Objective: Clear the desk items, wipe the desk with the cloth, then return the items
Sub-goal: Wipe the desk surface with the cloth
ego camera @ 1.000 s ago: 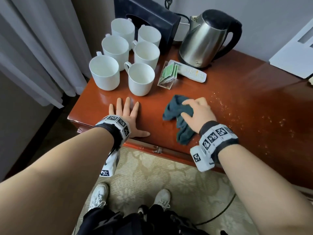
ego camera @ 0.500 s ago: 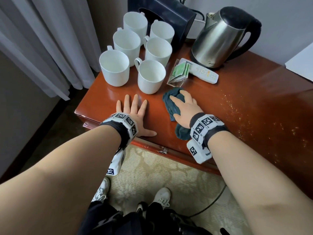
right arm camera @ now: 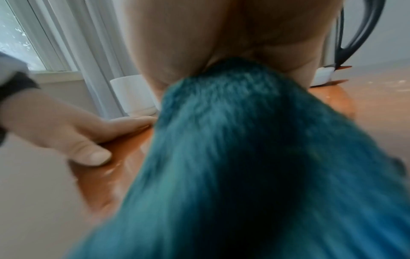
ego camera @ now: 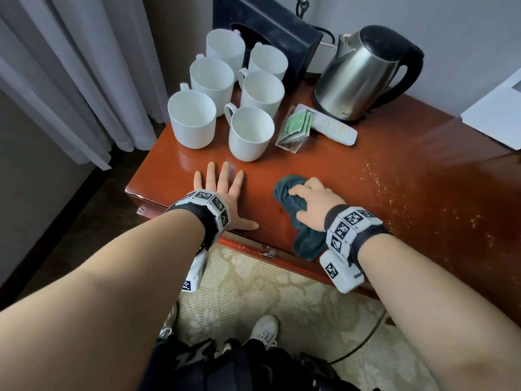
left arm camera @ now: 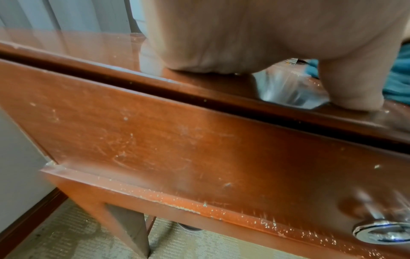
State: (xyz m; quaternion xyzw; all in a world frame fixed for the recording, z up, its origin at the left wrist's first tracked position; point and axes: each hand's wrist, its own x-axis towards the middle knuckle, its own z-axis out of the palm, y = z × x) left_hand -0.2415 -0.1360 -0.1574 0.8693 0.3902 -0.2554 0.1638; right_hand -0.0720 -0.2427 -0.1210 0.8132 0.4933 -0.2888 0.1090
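A crumpled teal cloth (ego camera: 286,193) lies on the glossy red-brown desk (ego camera: 366,221) near its front edge, one end trailing past my wrist. My right hand (ego camera: 313,200) grips it from above, fingers curled over the bunch. In the right wrist view the cloth (right arm camera: 244,157) fills the frame, blurred, coming out from under my palm. My left hand (ego camera: 222,190) rests flat on the desk to the left, fingers spread; its thumb (left arm camera: 352,87) presses the desk edge. Several white mugs (ego camera: 251,134) stand behind the left hand.
A steel kettle (ego camera: 358,80), a white remote (ego camera: 335,128) and a clear holder of tea packets (ego camera: 296,128) sit at the back, with a black box (ego camera: 267,46) behind the mugs. Pale crumbs (ego camera: 394,198) speckle the desk to the right. A drawer handle (left arm camera: 381,231) sits below.
My right hand slid the cloth up toward the tea packets, then back toward the front edge. The left hand stayed flat in place.
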